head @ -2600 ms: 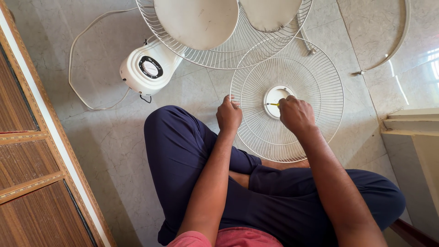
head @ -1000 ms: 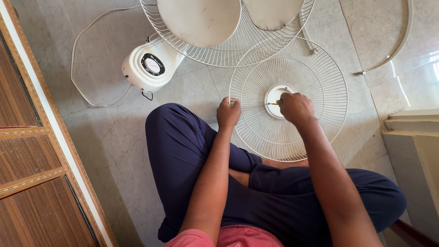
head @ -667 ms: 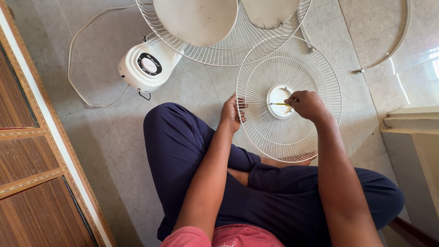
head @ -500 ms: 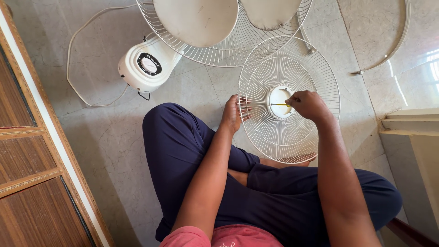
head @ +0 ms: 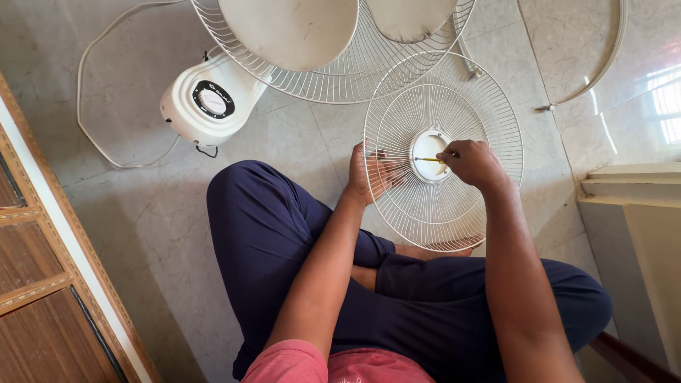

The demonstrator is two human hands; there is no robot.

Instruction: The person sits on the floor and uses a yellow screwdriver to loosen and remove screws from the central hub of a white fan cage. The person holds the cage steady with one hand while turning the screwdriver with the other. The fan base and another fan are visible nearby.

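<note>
A round white wire fan guard (head: pixel 461 106) stands tilted on the marble floor in front of my crossed legs. My left hand (head: pixel 369 177) holds its left rim, with the fingers partly behind the wires. My right hand (head: pixel 472 162) is shut on a small yellow-handled screwdriver (head: pixel 429 159), whose tip points left onto the white centre disc (head: pixel 424 145) of the guard.
The white fan motor housing (head: pixel 207 103) with its cord (head: pixel 89 135) lies at the upper left. A second wire guard with pale blades (head: pixel 305 32) lies behind. A curved rim strip (head: pixel 603 67) rests at the right. Wooden furniture (head: pixel 42 284) stands on the left, a pale step (head: pixel 631 206) on the right.
The guard has been tipped up from lying flatter on the floor. My left hand slid from gripping the rim's top to reaching behind the wires. My right hand and the screwdriver shifted slightly right.
</note>
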